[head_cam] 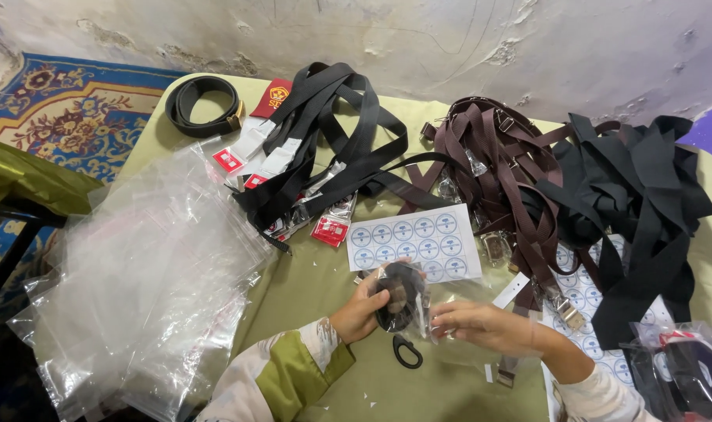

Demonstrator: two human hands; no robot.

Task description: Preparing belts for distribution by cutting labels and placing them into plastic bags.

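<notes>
My left hand (pixel 360 314) grips a coiled black belt (pixel 398 297) that sits partly inside a clear plastic bag (pixel 442 301). My right hand (pixel 489 327) pinches the open edge of that bag from the right. Both hands hover over the green table (pixel 309 289) near its front edge. A small black clip-like loop (pixel 407 352) lies on the table just below the hands. A white sheet of round blue stickers (pixel 414 242) lies just behind them.
A large pile of clear plastic bags (pixel 145 289) covers the left. Black belts (pixel 324 141), brown belts (pixel 496 172) and black straps (pixel 629 203) heap along the back. A coiled black belt (pixel 203 105) lies far left. Packed bags (pixel 684 367) sit at right.
</notes>
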